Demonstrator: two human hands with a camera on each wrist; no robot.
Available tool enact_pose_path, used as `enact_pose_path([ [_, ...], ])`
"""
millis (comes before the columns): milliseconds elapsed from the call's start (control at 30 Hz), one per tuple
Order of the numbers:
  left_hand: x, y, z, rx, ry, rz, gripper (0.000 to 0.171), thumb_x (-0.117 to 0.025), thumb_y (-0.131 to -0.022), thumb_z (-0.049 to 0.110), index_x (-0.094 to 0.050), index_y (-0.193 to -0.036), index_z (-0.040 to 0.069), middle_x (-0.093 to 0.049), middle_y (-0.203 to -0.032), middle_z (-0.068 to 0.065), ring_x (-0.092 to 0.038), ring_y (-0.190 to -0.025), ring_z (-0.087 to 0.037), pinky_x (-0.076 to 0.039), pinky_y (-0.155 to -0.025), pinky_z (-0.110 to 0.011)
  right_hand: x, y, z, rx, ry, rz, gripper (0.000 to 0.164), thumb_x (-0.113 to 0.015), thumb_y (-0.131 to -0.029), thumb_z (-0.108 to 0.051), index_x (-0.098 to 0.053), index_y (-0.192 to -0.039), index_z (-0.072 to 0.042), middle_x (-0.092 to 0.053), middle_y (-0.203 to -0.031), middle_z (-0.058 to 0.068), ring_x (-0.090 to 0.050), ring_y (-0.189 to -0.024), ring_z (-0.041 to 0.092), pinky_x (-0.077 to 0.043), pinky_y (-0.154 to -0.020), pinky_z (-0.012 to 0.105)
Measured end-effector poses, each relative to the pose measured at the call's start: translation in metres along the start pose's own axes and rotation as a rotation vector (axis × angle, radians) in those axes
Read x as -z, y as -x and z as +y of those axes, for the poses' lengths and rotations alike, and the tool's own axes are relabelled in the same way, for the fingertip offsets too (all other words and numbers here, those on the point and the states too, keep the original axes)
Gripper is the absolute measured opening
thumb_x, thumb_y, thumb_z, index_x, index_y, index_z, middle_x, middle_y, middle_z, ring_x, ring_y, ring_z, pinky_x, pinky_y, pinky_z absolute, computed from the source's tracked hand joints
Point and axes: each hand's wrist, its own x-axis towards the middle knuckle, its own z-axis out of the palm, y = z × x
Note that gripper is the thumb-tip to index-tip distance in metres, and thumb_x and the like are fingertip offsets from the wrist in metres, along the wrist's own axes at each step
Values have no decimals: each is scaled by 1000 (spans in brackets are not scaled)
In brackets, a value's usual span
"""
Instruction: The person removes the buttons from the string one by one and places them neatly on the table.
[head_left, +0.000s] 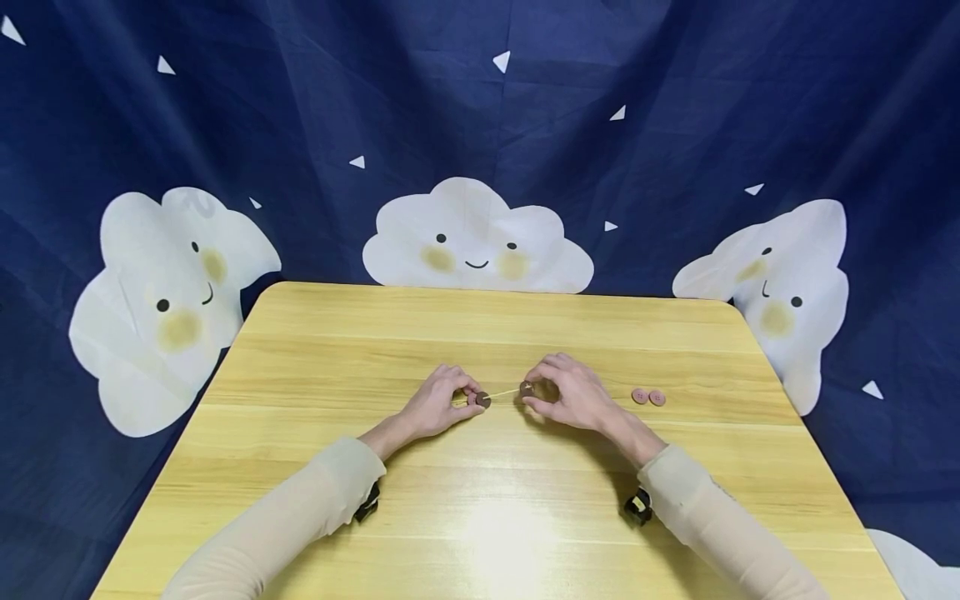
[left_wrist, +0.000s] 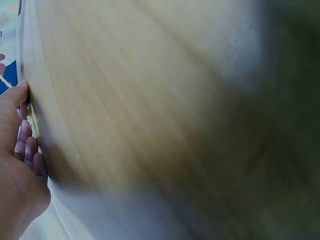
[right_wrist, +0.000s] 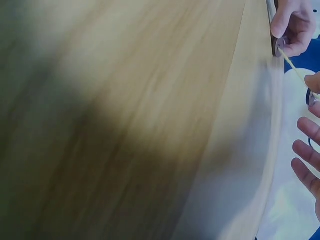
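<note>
Over the worktop (head_left: 375,333), the left hand (head_left: 438,402) pinches a dark button (head_left: 483,400); two pinkish buttons (head_left: 640,396) lie toward the right edge, likely leaving room; slightly nearer the far edge, the right hand (head_left: 576,395) pinches a second dark button (head_left: 527,389), seemingly tensioning the yellow cord (head_left: 502,393) between.

Indoor tabletop workspace, pale wooden table (head_left: 495,467), navy smiling-cloud fabric backdrop (head_left: 465,125)

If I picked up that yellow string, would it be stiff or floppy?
Probably floppy: the string looks thin and seems straight because it spans both hands. It's likely very light, being so skinny. The dark button in the right hand might come along too, since the string reaches it.
</note>
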Motion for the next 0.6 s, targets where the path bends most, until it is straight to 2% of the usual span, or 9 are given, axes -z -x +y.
enact_pose_path([
  [233, 0, 1, 0, 2, 1, 0, 23, -84, -90, 30, -76, -106, 15, -69, -99, 2, -56, -102, -17, -48, -94, -39, 3, 4, 3, 3, 7, 9, 29, -80, -89, -38, -75, -111, -20, -74, -109, -2, -65, -103, 17, -55, -81, 36],
  [600, 0, 0, 0, 9, 0, -7, 24, -84, -91, 31, -76, -107, 15, -68, -100, 2, -55, -101, -17, -48, -94, -38, 9, 10, 8, 11, 9, 37, 28, -82, -88, -37, -76, -110, -20, -74, -108, -3, -67, -106, 18, -59, -87, 41],
])
